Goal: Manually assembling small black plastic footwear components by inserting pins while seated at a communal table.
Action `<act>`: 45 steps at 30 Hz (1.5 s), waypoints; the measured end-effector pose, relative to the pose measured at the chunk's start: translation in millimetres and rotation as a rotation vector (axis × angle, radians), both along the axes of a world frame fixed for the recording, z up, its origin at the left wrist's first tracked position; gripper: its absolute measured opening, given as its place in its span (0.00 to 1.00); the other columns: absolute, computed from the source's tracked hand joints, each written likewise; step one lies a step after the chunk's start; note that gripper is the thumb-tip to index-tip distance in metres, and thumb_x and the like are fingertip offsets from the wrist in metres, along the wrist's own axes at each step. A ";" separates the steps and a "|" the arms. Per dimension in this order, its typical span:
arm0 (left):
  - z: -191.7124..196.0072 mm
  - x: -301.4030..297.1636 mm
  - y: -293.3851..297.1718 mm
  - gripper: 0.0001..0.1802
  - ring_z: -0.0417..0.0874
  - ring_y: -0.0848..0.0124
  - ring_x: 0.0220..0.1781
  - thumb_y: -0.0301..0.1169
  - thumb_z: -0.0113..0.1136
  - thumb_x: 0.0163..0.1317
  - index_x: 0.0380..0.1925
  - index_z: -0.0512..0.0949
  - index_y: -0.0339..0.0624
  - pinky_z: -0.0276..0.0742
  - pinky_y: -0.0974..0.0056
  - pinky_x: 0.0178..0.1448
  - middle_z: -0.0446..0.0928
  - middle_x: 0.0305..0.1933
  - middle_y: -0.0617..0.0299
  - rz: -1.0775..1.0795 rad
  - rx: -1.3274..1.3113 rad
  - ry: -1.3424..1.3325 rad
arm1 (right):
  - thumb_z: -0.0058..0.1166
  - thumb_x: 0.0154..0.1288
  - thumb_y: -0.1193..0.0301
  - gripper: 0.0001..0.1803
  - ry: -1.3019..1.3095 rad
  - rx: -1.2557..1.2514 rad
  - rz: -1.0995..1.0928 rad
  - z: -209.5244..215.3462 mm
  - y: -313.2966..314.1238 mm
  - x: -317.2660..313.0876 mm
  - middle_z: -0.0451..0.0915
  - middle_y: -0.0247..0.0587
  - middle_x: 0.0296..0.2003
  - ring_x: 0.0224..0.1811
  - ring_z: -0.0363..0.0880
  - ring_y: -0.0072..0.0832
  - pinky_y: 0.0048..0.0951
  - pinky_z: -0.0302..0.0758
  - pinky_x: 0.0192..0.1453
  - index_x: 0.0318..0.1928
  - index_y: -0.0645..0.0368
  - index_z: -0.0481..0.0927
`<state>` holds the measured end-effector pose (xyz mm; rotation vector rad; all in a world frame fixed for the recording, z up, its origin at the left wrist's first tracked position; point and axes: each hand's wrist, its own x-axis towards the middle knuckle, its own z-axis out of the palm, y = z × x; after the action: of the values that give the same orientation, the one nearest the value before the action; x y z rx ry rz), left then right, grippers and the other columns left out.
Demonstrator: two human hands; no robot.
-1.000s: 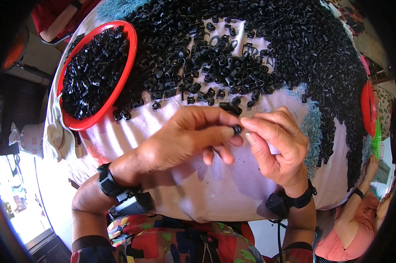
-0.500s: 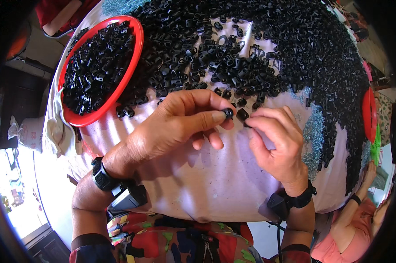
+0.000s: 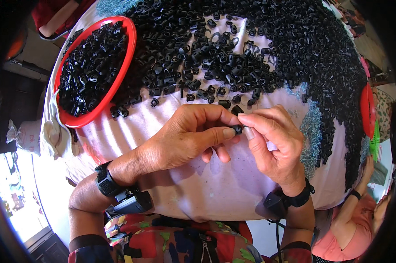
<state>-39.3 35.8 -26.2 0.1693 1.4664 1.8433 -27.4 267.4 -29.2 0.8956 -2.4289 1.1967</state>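
A small black plastic cord lock part (image 3: 238, 129) is pinched between the thumb and forefinger of my left hand (image 3: 180, 138), whose other fingers curl loosely below it. My right hand (image 3: 277, 142) has its thumb and forefinger tips closed together right beside that part. Whatever lies between those tips is mostly hidden. Just beyond my fingertips, a loose black part (image 3: 237, 110) rests on the pale pink cloth (image 3: 198, 193), next to another one (image 3: 224, 104). Wrist straps with dark box-like devices are on both my wrists.
Heaps of black plastic parts (image 3: 312, 48) cover the far and right side of the table. A red-rimmed basin (image 3: 130, 57) full of similar parts stands at left. Tiny silvery-blue pieces (image 3: 311, 136) are piled at right. Another person's arm (image 3: 353, 197) is at lower right.
My right hand has come from beside a loose part on the cloth to the part in my left hand. My left hand has shifted slightly right and nearer to me, still holding its part.
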 end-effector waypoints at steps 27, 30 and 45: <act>-6.6 5.7 4.0 0.13 0.83 0.82 0.31 0.28 0.61 0.76 0.55 0.79 0.32 0.75 0.75 0.31 0.84 0.39 0.64 0.077 -0.032 0.101 | 0.67 0.57 0.83 0.11 -0.101 -0.017 -0.028 3.5 0.9 3.4 0.88 0.42 0.36 0.34 0.85 0.35 0.32 0.79 0.39 0.41 0.61 0.87; -8.8 5.1 5.0 0.12 0.83 0.82 0.32 0.27 0.61 0.76 0.54 0.79 0.32 0.76 0.75 0.33 0.83 0.37 0.65 0.074 -0.034 0.104 | 0.67 0.56 0.84 0.12 -0.059 0.030 -0.016 2.2 0.5 2.2 0.87 0.42 0.35 0.33 0.84 0.36 0.33 0.79 0.39 0.41 0.61 0.87; -5.2 10.5 6.2 0.08 0.83 0.82 0.31 0.25 0.62 0.75 0.49 0.80 0.35 0.74 0.75 0.32 0.84 0.37 0.64 0.057 -0.117 0.177 | 0.68 0.55 0.82 0.10 -0.227 -0.042 -0.005 5.2 0.2 5.5 0.85 0.38 0.31 0.26 0.78 0.26 0.26 0.74 0.30 0.39 0.60 0.86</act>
<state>-28.9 41.9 -31.3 0.2406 1.7120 1.8199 -21.8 267.6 -24.0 0.7784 -2.5670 1.4112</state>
